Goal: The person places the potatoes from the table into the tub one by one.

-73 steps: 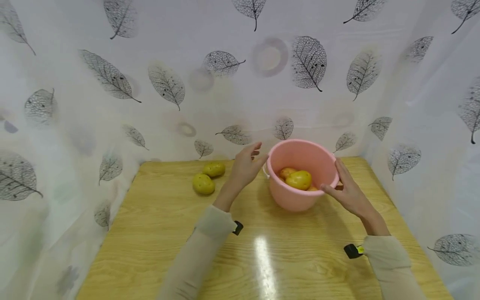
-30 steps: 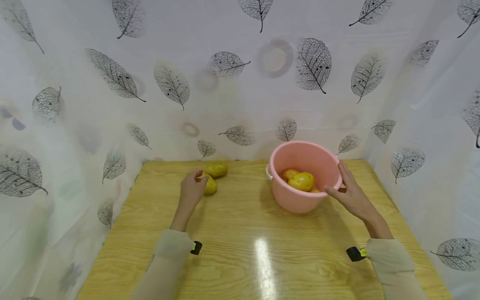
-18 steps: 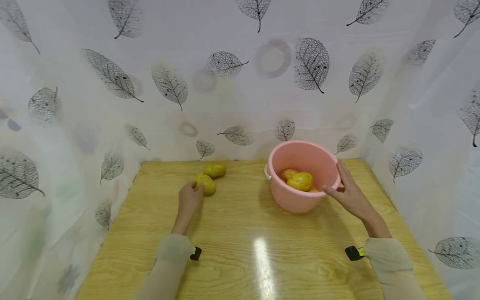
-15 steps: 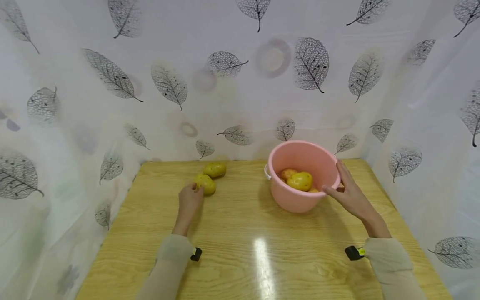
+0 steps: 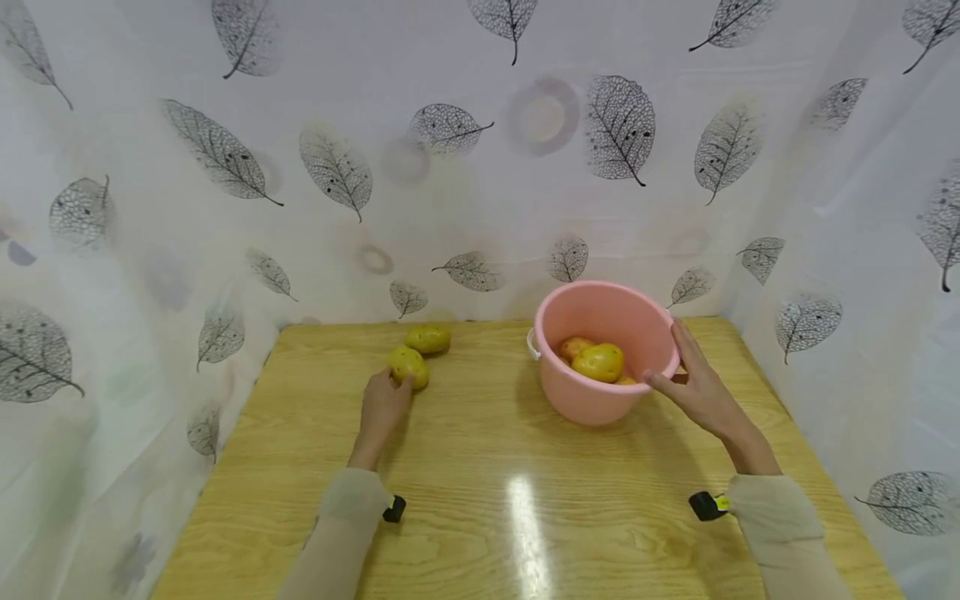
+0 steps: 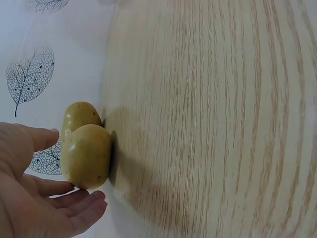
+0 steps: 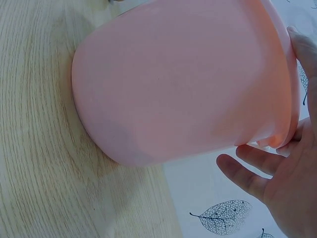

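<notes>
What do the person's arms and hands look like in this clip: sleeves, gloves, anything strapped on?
Both arms wear long, pale beige sleeves to the wrist. The left hand and right hand are bare, no gloves. A small black device sits at the left cuff; a similar one at the right shows a yellow-green patch.

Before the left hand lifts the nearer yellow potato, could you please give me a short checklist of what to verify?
1. Left hand at the nearer yellow potato: ok, fingertips touch it.
2. Grip closed round it: not ok, fingers lie loosely beside it.
3. Second yellow potato clear of the grasp: cannot tell, it sits right behind.
4. Round pink plastic basin steadied: ok, right hand rests on its rim.
5. Room in the basin: ok, the potatoes inside lie well below the rim.
6. Light wooden table between potato and basin free: ok.
</notes>
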Tool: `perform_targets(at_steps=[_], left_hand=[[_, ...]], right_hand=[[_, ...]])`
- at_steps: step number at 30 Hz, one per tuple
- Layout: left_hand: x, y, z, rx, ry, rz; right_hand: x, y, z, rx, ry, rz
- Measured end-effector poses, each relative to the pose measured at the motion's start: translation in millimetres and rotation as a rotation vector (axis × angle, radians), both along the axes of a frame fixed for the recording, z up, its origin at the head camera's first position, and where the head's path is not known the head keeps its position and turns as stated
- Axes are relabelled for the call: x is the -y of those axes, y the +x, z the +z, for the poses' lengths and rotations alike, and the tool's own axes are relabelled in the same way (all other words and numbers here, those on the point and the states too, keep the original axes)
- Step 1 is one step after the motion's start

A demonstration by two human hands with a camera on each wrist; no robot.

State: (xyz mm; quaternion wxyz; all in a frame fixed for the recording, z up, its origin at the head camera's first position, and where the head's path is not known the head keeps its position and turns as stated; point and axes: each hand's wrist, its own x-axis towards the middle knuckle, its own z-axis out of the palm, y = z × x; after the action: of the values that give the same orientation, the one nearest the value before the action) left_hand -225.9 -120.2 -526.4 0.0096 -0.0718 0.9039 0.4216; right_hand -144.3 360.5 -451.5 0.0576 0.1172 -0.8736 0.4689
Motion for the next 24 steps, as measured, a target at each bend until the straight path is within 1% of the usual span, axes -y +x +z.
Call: perform_targets(at_steps=[5, 10, 13, 17, 21, 24], left_hand=[[2, -6.4, -3.7, 0.045, 0.003, -0.026], [-1, -10.7, -10.7, 0.039, 0.004, -0.022], [-6, -11.5, -16.4, 0.021, 0.033, -0.001], [-16, -10.7, -21.4, -0.025, 0.076, 0.052], [-24, -11.1, -24.3, -0.091, 0.061, 0.102], [-27, -12.1, -26.6, -0.115, 0.033, 0.12]], right_hand=[[1, 0.2, 0.5, -0.006, -0.004, 0.007], [1, 0.5, 1.0, -0.004, -0.001, 0.001], [0, 0.1, 0.1, -0.003, 0.002, 0.0], [0, 0.4, -0.5, -0.007, 0.007, 0.001], [1, 0.8, 0.4, -0.002, 0.004, 0.0], [1, 0.6, 1.2, 0.002, -0.005, 0.001]])
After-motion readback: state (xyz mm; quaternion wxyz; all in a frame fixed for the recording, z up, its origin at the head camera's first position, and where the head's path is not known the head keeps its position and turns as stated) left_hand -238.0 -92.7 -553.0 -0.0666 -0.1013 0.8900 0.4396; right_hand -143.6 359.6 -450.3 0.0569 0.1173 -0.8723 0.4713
